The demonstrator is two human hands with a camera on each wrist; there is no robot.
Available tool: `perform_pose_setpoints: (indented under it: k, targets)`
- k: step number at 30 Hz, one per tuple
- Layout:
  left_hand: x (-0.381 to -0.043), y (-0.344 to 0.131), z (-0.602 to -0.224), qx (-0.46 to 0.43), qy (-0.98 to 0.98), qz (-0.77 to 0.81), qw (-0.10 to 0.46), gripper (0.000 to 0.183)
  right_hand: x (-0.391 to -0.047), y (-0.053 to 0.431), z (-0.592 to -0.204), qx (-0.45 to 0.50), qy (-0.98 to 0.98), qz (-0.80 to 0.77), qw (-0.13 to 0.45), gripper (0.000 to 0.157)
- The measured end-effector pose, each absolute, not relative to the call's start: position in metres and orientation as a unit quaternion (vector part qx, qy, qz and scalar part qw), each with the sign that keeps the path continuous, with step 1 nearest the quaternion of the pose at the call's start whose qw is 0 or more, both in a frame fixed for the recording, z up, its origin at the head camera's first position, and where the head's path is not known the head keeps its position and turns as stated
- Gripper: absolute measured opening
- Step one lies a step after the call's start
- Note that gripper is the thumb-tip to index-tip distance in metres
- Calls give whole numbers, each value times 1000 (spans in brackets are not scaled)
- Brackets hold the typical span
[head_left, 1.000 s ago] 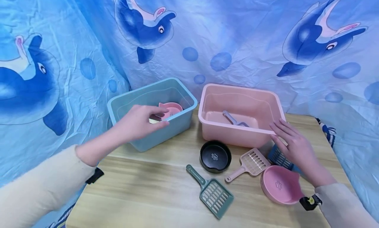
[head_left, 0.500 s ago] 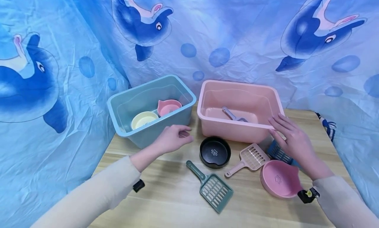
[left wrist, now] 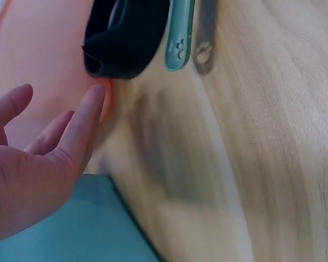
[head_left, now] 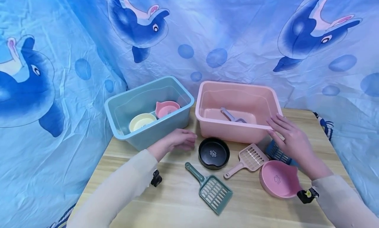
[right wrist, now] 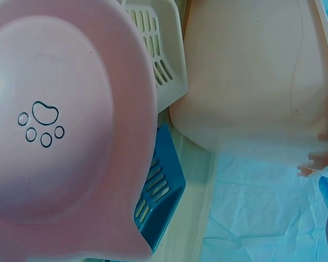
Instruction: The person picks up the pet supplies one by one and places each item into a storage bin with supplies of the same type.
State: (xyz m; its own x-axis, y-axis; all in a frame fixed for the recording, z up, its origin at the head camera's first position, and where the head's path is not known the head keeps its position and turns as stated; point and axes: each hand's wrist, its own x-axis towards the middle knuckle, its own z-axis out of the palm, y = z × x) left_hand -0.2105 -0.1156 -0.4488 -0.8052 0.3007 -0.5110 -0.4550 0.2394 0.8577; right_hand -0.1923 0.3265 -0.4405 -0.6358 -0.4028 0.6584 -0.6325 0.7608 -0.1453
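My left hand (head_left: 180, 139) hovers just left of a black pet bowl (head_left: 213, 154) with a paw print. Its fingers are loosely extended toward the bowl and hold nothing; in the left wrist view the fingertips come right below the bowl's rim. My right hand (head_left: 291, 139) rests with outstretched fingers over the front right corner of a pink bin (head_left: 237, 131). Inside that bin lies a lavender litter scoop (head_left: 232, 117). At the left, a light blue bin (head_left: 145, 137) contains a cream bowl (head_left: 142, 121) and a small pink cat-eared bowl (head_left: 167, 109).
A green litter scoop (head_left: 214, 193) lies in front of the black bowl. Right of it are a beige scoop (head_left: 253, 157), a blue scoop (head_left: 276, 152) partly covered by my right hand, and a larger pink cat-eared bowl (right wrist: 71, 180). A dolphin-print sheet (head_left: 237, 30) hangs behind the table.
My left hand has moved from above the light blue bin, rightward and down, to beside the black bowl, uncovering the cream bowl. The right hand has stayed at the pink bin's corner.
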Motion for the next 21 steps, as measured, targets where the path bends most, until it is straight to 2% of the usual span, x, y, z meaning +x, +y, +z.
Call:
perform_pose_setpoints:
  k: [6, 12, 21]
  targets:
    - [-223, -111, -471, -71, 705, 619, 337, 49, -192, 326, -440, 302, -880, 186, 315, 64]
    - [-227, -102, -484, -86, 704, 604, 363, 33, -188, 324, -440, 290, -892, 180, 296, 46]
    - [-233, -90, -484, -97, 706, 597, 369, 29, -187, 324, -436, 274, -903, 172, 283, 45]
